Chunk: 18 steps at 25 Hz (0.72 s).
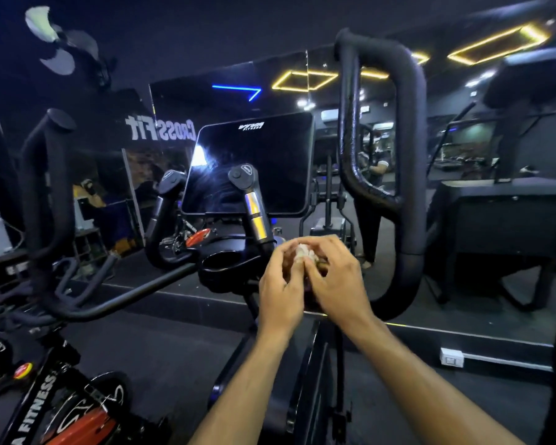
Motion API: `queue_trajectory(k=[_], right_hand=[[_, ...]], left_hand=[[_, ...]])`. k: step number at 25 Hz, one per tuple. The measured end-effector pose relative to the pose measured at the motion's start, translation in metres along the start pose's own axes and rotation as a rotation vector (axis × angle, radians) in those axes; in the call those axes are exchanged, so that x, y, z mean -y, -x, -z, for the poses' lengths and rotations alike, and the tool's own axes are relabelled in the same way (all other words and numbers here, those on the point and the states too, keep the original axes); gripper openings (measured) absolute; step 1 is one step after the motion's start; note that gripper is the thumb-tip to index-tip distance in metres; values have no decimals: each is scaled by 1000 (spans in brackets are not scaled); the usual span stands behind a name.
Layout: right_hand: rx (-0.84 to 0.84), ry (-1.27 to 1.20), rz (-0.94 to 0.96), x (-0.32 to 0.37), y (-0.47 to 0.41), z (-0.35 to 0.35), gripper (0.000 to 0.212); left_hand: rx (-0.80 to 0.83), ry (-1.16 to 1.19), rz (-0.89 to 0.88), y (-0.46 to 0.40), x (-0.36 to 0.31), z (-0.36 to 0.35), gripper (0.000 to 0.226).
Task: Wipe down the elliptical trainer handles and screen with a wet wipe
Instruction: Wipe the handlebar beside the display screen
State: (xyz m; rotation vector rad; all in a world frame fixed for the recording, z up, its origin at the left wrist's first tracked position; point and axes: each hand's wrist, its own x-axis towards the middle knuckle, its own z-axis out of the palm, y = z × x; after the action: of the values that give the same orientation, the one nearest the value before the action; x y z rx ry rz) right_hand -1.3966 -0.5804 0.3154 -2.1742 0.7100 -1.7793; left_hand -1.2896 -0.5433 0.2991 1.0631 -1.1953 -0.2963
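A small crumpled wet wipe (301, 252) was held between the two hands just right of centre, at about five o'clock from the screen (254, 165). It was pinched by the curled fingertips of the left hand (281, 285) and the right hand (337, 284), which were pressed together around it, so only a pale wad was seen between them. Both forearms were stretched up from the six o'clock edge.

The dark screen was set upright at the twelve o'clock position from the hands, streaked with faint smear marks and a glare patch at its left edge. Two short inner handles (249, 194) with chrome bands were seen rising in front of it. A cup holder (225, 263) was placed just at nine o'clock of the hands. The tall looped right handle (408, 155) was seen at two o'clock from the hands, and the long left handle (45, 187) well apart at ten o'clock. Neither was touched. A red and black exercise bike (52, 409) was seen at the seven o'clock corner, and mirrored "CrossFit" lettering (160, 128) at eleven o'clock.
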Motion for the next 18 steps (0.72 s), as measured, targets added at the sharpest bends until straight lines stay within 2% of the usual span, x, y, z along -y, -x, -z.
queue_trajectory(k=[2,4,6,10,15,17,18], right_hand=[[-1,19,53,13,-20,31,26],[41,56,112,23,-33,59,35],[120,118,151,28,-42,83,46],[247,139,207,36,-68,120,52],[144,181,370,30,-115,144,32],[135,213,410,22,-137,157,31],[124,235,424,18,-149,164,32]], left_hand=[[53,79,-89,-13,-26,-11,23],[93,181,-139,-25,-48,-22,26],[105,261,-153,-34,-65,-32,31],[103,376,-172,-55,-95,-47,26],[102,277,-251,-86,-122,-69,18],[7,167,-288,-101,-123,-78,13],[-44,130,-245,-110,-122,-82,12]])
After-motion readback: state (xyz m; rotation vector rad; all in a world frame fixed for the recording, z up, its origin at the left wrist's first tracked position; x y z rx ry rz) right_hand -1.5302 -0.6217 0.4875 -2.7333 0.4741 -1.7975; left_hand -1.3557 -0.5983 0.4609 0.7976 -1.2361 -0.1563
